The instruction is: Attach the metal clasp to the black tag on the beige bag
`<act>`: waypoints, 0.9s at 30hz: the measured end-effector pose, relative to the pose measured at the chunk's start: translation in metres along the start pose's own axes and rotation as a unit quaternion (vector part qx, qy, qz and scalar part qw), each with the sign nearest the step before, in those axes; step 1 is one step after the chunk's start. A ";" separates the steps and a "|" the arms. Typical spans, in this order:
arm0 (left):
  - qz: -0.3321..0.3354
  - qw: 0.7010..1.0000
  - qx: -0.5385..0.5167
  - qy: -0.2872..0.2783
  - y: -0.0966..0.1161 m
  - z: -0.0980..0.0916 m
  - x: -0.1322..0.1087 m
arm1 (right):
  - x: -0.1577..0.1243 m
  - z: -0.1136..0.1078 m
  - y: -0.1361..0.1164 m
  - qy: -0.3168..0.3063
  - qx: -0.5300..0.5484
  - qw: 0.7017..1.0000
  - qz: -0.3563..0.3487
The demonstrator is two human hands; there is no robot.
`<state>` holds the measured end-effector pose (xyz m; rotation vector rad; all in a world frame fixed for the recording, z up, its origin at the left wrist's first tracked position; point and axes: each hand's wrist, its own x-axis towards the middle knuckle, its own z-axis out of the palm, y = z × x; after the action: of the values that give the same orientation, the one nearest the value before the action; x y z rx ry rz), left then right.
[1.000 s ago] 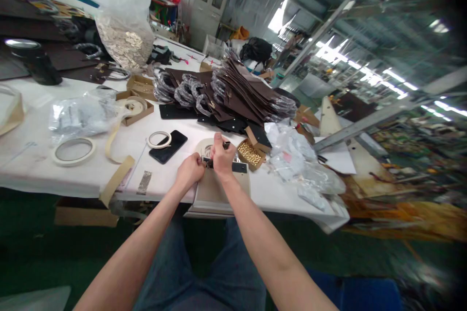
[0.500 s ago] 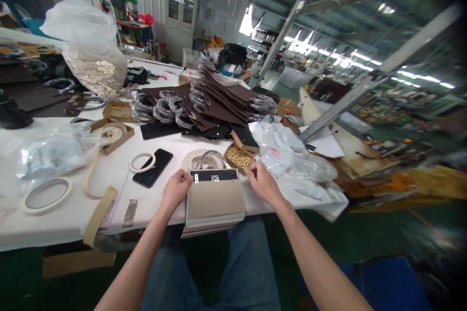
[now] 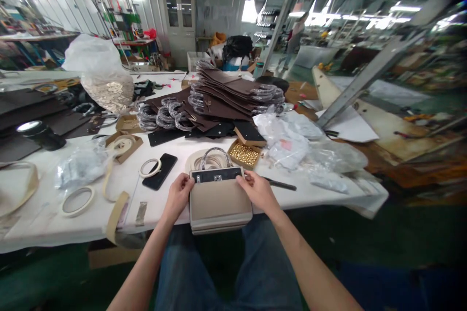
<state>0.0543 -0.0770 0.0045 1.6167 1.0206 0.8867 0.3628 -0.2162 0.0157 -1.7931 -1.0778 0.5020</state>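
Observation:
A beige handbag panel stack (image 3: 219, 204) with a black top strip and a wrapped handle lies at the near table edge. My left hand (image 3: 179, 193) grips its upper left corner, fingers curled on it. On the upper right corner rests my right hand (image 3: 257, 190), fingers bent over the black strip. A dark tool (image 3: 280, 184) lies on the table just right of my right hand. A small box of gold studs (image 3: 243, 154) sits behind the bag.
A black phone (image 3: 159, 171) and tape rolls (image 3: 76, 200) lie to the left. A pile of brown bag pieces (image 3: 219, 99) fills the middle back. Plastic bags (image 3: 292, 143) lie to the right. The white table (image 3: 164, 206) ends near my lap.
My right hand let go of the dark tool, which now lies on the table, and came back onto the bag's right corner. The view has tilted up.

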 end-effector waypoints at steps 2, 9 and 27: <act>-0.012 1.000 -0.018 0.002 0.003 0.000 -0.006 | 0.003 0.006 -0.007 -0.079 0.127 0.988 0.049; -0.077 0.987 -0.131 -0.044 0.019 -0.006 -0.027 | -0.002 -0.011 -0.017 -0.146 0.283 0.945 0.077; -0.109 0.981 -0.053 -0.150 0.056 -0.060 -0.010 | 0.006 0.045 -0.081 -0.054 0.252 0.966 -0.033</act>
<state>0.0080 -0.0736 0.0726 1.4625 0.9016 0.5223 0.2973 -0.1750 0.0662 -1.2904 -0.9714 0.7657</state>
